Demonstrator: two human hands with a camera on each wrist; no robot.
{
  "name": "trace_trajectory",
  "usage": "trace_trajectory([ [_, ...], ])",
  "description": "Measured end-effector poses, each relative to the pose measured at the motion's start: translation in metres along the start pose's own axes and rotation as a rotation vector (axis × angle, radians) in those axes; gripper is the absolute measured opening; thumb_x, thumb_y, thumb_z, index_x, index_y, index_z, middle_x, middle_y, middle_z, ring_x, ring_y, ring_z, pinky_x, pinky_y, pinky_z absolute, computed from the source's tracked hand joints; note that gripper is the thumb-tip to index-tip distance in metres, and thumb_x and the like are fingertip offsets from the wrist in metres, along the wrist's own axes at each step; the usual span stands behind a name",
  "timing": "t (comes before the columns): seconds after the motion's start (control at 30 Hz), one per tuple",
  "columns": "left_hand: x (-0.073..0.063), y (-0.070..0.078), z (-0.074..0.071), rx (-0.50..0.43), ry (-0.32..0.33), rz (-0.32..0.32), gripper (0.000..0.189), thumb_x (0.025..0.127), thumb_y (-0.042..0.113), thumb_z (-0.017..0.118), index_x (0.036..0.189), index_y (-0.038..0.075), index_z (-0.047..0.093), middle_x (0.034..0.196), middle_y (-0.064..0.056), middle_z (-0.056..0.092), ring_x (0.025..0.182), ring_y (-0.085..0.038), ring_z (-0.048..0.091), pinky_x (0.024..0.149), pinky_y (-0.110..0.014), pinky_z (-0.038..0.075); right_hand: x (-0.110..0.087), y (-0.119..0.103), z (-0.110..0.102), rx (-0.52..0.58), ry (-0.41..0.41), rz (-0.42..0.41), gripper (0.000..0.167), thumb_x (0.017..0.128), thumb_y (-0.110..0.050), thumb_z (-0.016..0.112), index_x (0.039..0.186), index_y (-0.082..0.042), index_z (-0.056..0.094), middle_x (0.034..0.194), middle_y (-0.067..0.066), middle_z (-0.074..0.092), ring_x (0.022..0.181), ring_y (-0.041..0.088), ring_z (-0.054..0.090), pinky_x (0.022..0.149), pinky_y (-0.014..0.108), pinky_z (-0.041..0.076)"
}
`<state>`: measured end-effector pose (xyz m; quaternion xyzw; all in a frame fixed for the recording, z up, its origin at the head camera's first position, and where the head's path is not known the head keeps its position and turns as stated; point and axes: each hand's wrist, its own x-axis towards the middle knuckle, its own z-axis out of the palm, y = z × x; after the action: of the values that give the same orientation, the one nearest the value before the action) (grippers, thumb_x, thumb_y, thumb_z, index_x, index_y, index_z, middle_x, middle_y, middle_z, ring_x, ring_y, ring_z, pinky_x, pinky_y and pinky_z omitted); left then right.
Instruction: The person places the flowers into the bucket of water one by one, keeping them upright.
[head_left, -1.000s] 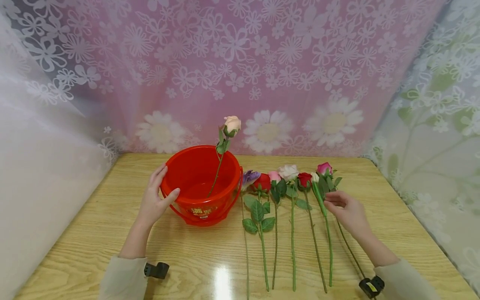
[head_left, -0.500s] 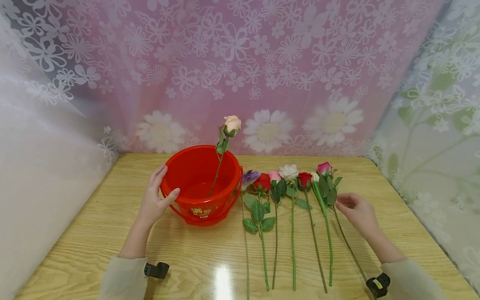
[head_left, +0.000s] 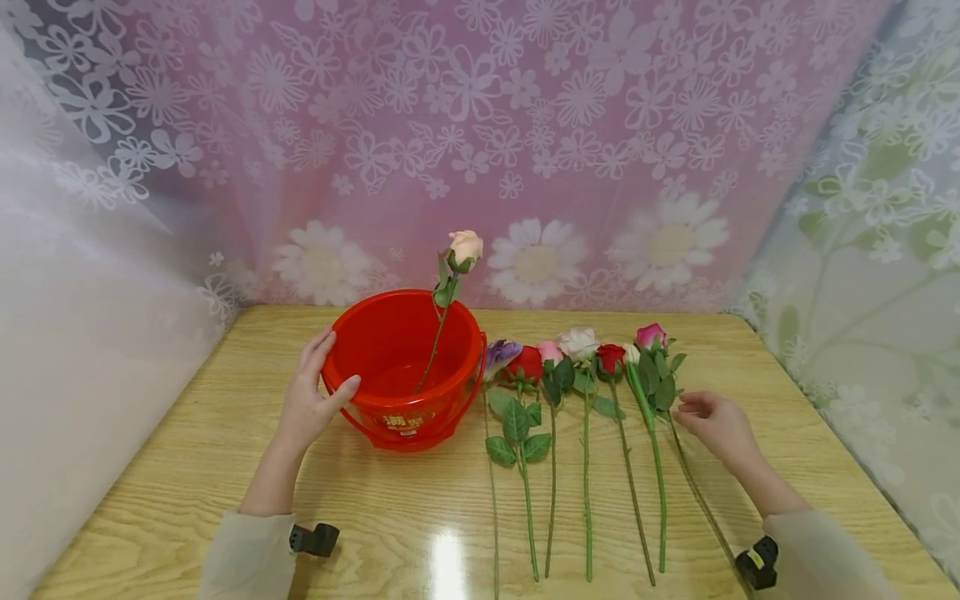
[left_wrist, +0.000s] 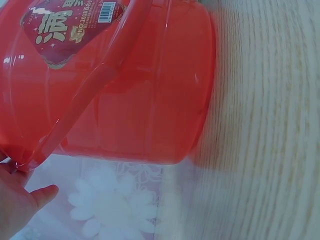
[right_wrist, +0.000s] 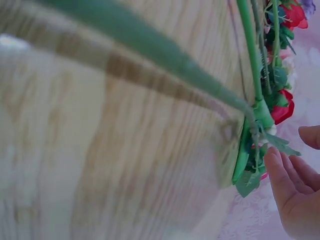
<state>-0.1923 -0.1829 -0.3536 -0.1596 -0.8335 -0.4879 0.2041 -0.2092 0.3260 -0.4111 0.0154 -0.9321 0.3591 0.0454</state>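
Note:
My left hand [head_left: 307,392] rests against the left side of the red bucket [head_left: 408,421], fingers extended at its rim. In the left wrist view its thumb [left_wrist: 45,195] stands away from the bucket wall. One cream-peach rose [head_left: 466,250] leans in the bucket, its bloom above the rim. My right hand [head_left: 716,425] is beside the leaves of a magenta rose [head_left: 650,337], the rightmost flower on the table. In the right wrist view a gap shows between thumb and fingers, nothing held; the fingertips are close to a leaf [right_wrist: 282,143]. Whether they touch it I cannot tell.
Several flowers lie in a row right of the bucket, among them a purple one [head_left: 501,357], a large red rose [head_left: 527,365] and a white rose [head_left: 577,343]. Their stems point toward me across the wooden table [head_left: 390,517]. A flowered curtain [head_left: 487,150] hangs behind.
My right hand has moved right and slightly toward me, off the magenta rose's leaves to beside its stem. My left hand and the bucket have stayed put.

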Motion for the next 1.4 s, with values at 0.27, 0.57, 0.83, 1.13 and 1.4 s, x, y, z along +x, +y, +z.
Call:
trace_trajectory([
  [0.27, 0.001, -0.001, 0.001, 0.0, 0.011, 0.016, 0.061, 0.078, 0.0, 0.058, 0.129, -0.016, 0.03, 0.136, -0.026, 0.024, 0.118, -0.042, 0.03, 0.086, -0.056, 0.037, 0.002, 0.005, 0.0, 0.035, -0.124, 0.062, 0.048, 0.087, -0.017, 0.054, 0.116, 0.02, 0.042, 0.099, 0.029, 0.053, 0.083, 0.035, 0.056, 0.063, 0.034, 0.05],
  [0.57, 0.003, 0.0, 0.0, 0.017, 0.018, 0.019, 0.061, 0.077, 0.001, 0.059, 0.129, -0.016, 0.031, 0.136, -0.027, 0.025, 0.119, -0.042, 0.029, 0.087, -0.057, 0.034, 0.004, 0.01, 0.003, 0.068, -0.186, 0.127, 0.049, 0.086, -0.015, 0.055, 0.116, 0.021, 0.04, 0.098, 0.03, 0.053, 0.076, 0.028, 0.059, 0.061, 0.034, 0.051],
  [0.83, 0.004, -0.022, 0.001, 0.019, 0.018, 0.028, 0.063, 0.078, 0.007, 0.061, 0.132, -0.01, 0.032, 0.138, -0.019, 0.025, 0.12, -0.038, 0.03, 0.088, -0.055, 0.035, 0.008, 0.012, 0.005, 0.062, -0.213, 0.146, 0.048, 0.084, -0.013, 0.056, 0.115, 0.021, 0.041, 0.098, 0.03, 0.055, 0.076, 0.028, 0.06, 0.062, 0.035, 0.052],
  [1.13, 0.004, -0.04, 0.003, 0.027, 0.014, 0.029, 0.064, 0.08, 0.015, 0.062, 0.133, -0.006, 0.032, 0.139, -0.014, 0.025, 0.12, -0.035, 0.031, 0.087, -0.054, 0.037, 0.011, 0.015, 0.008, 0.015, -0.218, 0.126, 0.04, 0.082, -0.008, 0.057, 0.108, 0.021, 0.046, 0.087, 0.023, 0.058, 0.067, 0.024, 0.06, 0.056, 0.034, 0.052],
  [1.4, 0.003, -0.04, 0.003, 0.025, 0.015, 0.02, 0.064, 0.079, 0.009, 0.062, 0.133, -0.006, 0.032, 0.14, -0.014, 0.025, 0.121, -0.034, 0.03, 0.087, -0.053, 0.037, 0.013, 0.011, 0.011, -0.048, -0.212, 0.112, 0.038, 0.079, -0.007, 0.059, 0.103, 0.02, 0.05, 0.081, 0.019, 0.06, 0.06, 0.019, 0.057, 0.052, 0.032, 0.05],
])
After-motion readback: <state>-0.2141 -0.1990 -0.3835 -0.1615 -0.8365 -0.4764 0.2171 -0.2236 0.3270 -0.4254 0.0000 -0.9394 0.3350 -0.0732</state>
